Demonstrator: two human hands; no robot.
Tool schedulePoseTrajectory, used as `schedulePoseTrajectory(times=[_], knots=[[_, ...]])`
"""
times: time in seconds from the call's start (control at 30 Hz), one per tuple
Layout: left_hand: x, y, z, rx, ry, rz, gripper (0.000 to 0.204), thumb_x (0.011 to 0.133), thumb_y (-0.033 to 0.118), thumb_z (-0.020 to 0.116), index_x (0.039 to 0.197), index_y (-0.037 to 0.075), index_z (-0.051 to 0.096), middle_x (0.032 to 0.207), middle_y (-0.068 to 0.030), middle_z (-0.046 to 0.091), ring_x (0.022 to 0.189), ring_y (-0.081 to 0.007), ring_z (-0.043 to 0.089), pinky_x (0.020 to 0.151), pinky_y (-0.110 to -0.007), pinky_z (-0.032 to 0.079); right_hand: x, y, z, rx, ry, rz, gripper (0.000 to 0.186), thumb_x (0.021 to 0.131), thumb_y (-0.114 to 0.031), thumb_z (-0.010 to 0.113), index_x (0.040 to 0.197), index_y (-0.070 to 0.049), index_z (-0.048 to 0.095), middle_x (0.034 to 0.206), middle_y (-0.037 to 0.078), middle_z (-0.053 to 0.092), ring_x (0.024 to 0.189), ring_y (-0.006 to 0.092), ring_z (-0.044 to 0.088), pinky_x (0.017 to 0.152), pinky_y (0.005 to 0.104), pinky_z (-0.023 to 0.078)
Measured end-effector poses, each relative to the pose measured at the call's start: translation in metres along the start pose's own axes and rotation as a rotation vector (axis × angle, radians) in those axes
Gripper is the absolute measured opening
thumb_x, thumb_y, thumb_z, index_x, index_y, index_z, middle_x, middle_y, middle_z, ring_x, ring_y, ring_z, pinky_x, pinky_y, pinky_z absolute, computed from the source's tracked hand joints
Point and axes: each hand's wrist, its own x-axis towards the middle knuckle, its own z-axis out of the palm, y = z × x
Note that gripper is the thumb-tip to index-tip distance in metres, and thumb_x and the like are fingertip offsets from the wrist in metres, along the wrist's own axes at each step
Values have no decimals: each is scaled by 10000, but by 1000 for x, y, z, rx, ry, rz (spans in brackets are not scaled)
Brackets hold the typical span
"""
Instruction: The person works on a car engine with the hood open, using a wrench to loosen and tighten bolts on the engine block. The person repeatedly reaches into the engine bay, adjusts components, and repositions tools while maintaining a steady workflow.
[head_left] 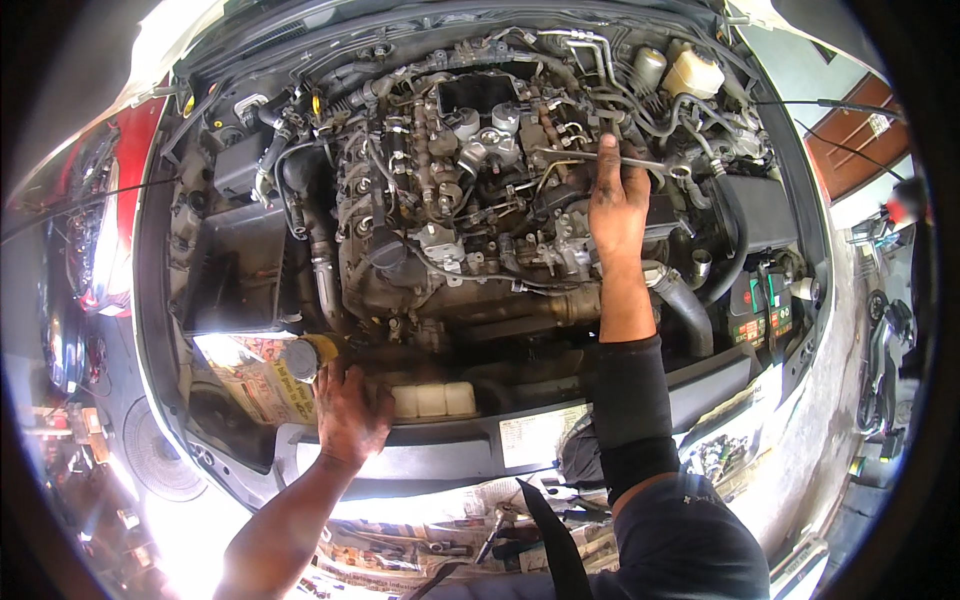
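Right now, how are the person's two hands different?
The left hand lies flat and open on the front edge of the engine bay, beside a yellow-capped can. The right hand reaches deep over the engine, fingers closed on a metal tool. Both hands are bare and grimy.

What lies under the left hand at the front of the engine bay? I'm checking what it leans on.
The left hand rests flat on the black front panel, beside a yellow can standing on newspaper. The palm hides whatever lies directly beneath.
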Motion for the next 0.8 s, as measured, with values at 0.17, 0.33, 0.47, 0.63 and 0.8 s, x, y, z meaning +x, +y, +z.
schedulePoseTrajectory(times=[0.17, 0.33, 0.47, 0.63, 0.8], knots=[[-1, 0, -1, -39, -22, -17, 348, 900, 262, 728, 1088, -27, 681, 1261, -311, 595, 1200, -501, 552, 1060, -608, 445, 0, 8, -18, 60, 103, -23, 463, 1175, -457, 613, 1157, 2, 672, 890, 35, 684, 742, 108, 621, 653, 285, 515], [-2, 1, 0, -20, -24, -27, 351, 911, 245, 726, 1134, -23, 691, 1282, -320, 583, 1203, -511, 547, 1055, -614, 445, 13, 11, -52, 89, 250, -122, 427, 1192, -430, 582, 1081, -22, 638, 805, 32, 679, 643, 123, 630, 600, 291, 484], [-3, 1, 1, -29, 22, 16, 341, 908, 216, 718, 1170, -2, 707, 1251, -311, 605, 1183, -511, 563, 1048, -614, 450, 27, 17, -71, 59, 427, -160, 413, 1198, -408, 571, 1092, -14, 636, 826, 54, 665, 654, 128, 604, 603, 296, 482], [-3, 3, 3, 9, 80, 32, 323, 901, 199, 709, 1162, 8, 711, 1230, -312, 611, 1173, -519, 567, 1037, -615, 453, 24, 18, -68, 145, 444, -84, 406, 1195, -403, 577, 1110, -9, 629, 822, 53, 655, 649, 132, 593, 603, 295, 478], [-3, 0, 3, -2, 6, 10, 323, 905, 211, 722, 1159, 12, 710, 1247, -316, 603, 1181, -519, 562, 1044, -615, 452, 21, 14, -63, 171, 417, -75, 422, 1198, -412, 565, 1114, -3, 624, 856, 51, 665, 681, 132, 606, 618, 295, 492]])
